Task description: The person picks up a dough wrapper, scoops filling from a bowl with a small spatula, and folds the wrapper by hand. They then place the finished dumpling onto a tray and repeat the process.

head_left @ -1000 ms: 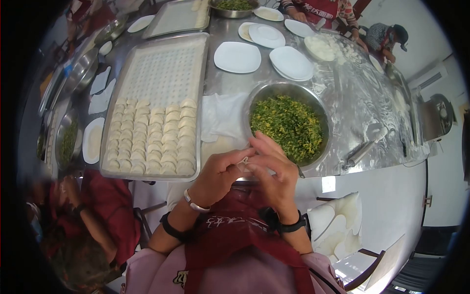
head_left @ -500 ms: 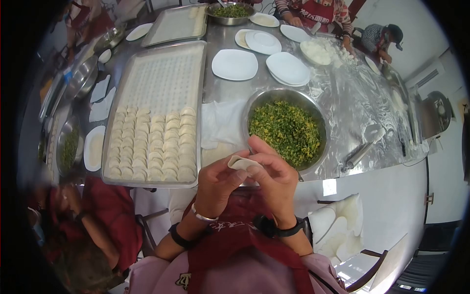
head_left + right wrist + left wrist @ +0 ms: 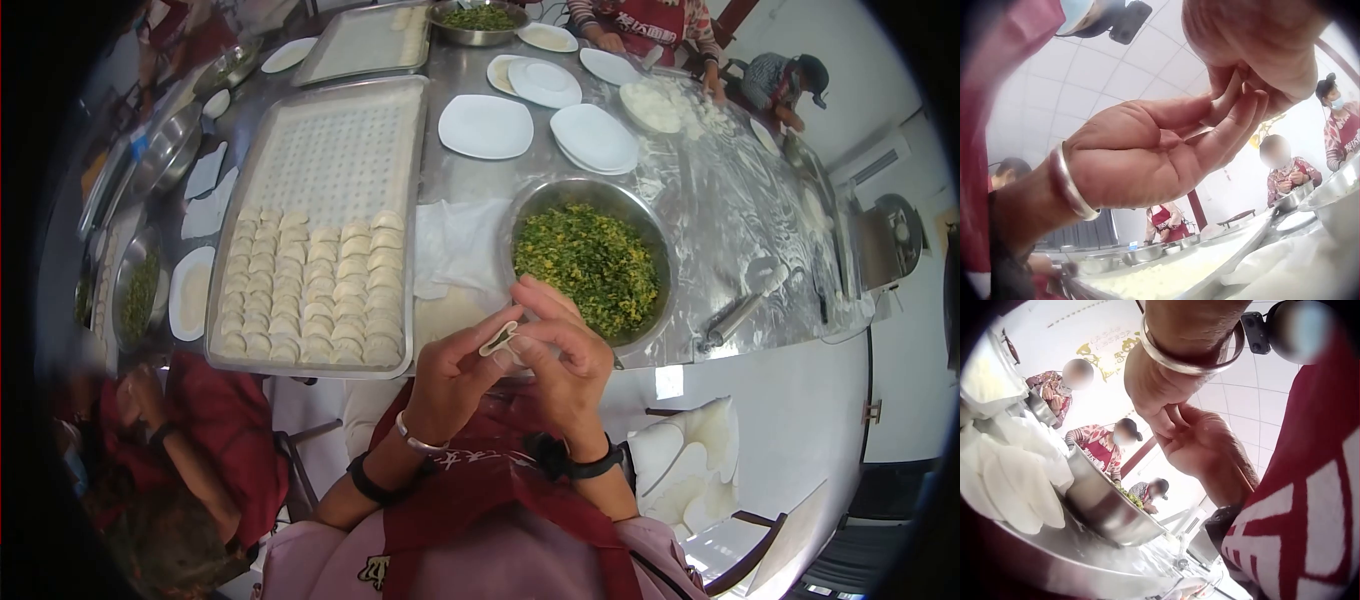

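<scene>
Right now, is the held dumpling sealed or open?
Open: in the head view, the dumpling gapes, with dark green filling showing between its pale edges.

The left hand (image 3: pixel 448 385) and the right hand (image 3: pixel 568 375) are pinching a folded dough wrapper (image 3: pixel 496 341) close to the near edge of the counter (image 3: pixel 450 185). To their left, rows of crescent dumplings (image 3: pixel 318 292) are covering the near part of a metal tray (image 3: pixel 340 150). A steel bowl (image 3: pixel 575 189) is holding chopped green-and-yellow filling (image 3: pixel 592 258); white plates (image 3: pixel 487 127) are lying beyond it.
</scene>
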Available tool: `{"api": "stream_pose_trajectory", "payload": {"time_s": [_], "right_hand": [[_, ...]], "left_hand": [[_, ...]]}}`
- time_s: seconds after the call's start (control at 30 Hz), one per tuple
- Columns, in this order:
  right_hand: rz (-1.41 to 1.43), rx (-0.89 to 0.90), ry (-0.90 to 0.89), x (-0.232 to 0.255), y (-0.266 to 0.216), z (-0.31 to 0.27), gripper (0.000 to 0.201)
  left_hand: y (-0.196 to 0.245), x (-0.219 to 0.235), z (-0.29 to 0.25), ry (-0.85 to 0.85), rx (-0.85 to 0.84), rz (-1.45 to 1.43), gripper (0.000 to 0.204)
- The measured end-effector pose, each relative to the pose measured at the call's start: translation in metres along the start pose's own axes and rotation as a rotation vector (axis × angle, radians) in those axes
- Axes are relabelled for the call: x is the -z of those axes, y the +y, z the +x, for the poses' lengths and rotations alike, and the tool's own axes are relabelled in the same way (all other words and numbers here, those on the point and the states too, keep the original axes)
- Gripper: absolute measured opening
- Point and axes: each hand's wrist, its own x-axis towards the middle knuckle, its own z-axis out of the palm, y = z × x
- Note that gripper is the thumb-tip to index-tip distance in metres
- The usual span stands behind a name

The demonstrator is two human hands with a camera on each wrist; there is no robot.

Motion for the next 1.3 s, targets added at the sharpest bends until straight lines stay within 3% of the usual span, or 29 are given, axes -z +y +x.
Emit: {"api": "stream_pose_trajectory", "payload": {"time_s": [0.1,0.2,0.43,0.5,0.7,0.8,1.0,1.3], "right_hand": [[0.02,-0.157,0.023,-0.001,-0.012,0.003,0.026],[-0.014,-0.13,-0.02,-0.001,-0.021,0.011,0.031],[-0.097,0.035,-0.085,-0.002,-0.004,0.005,0.015],[-0.097,0.065,-0.085,-0.003,-0.005,0.005,0.011],[-0.216,0.064,-0.114,0.001,-0.001,0.005,0.019],[-0.086,-0.075,-0.08,-0.002,-0.016,0.01,0.022],[0.062,-0.051,-0.184,0.001,-0.004,0.009,0.012],[0.066,-0.06,-0.099,-0.008,-0.002,0.001,0.009]], "left_hand": [[-0.001,0.0,0.003,-0.005,0.041,-0.122,0.044],[-0.003,0.001,0.003,-0.027,0.068,-0.167,0.046],[-0.002,-0.003,0.002,-0.028,0.108,-0.192,0.051],[0.005,-0.001,0.002,-0.088,0.106,-0.072,0.052],[-0.007,0.004,0.003,-0.089,0.125,-0.06,0.061],[-0.008,0.002,0.002,-0.086,0.103,-0.151,0.063],[0.004,0.004,0.004,-0.157,0.1,-0.156,0.063],[-0.001,0.002,0.002,-0.085,0.098,-0.147,0.064]]}}
